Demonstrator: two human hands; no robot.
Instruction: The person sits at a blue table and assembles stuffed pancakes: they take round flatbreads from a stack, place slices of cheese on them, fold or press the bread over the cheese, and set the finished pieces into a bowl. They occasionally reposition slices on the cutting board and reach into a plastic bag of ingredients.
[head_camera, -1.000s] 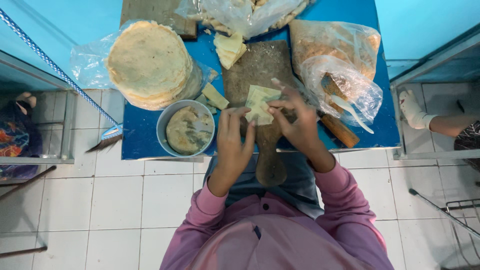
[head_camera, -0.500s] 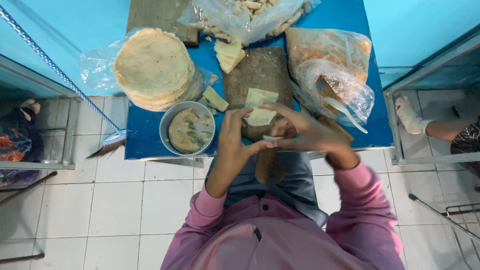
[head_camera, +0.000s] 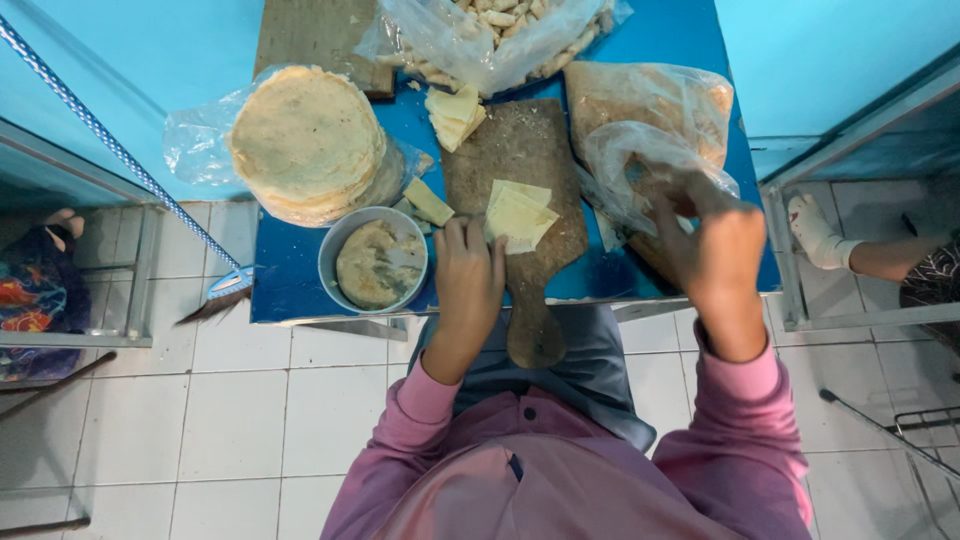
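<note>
On the blue table (head_camera: 300, 280), the right hand (head_camera: 715, 250) reaches spread-fingered into a clear plastic bag (head_camera: 650, 160), while the left hand (head_camera: 468, 275) pinches pale dough squares (head_camera: 520, 212).

One bowl (head_camera: 378, 262), one board (head_camera: 520, 200), perhaps three bags (head_camera: 650, 130).

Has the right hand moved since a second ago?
Yes. The right hand has gone from over the cutting board off to the right, to the plastic bag beside it.

Pale yellow dough squares (head_camera: 518, 213), brown wooden board (head_camera: 520, 150), blue table (head_camera: 290, 270)
</note>
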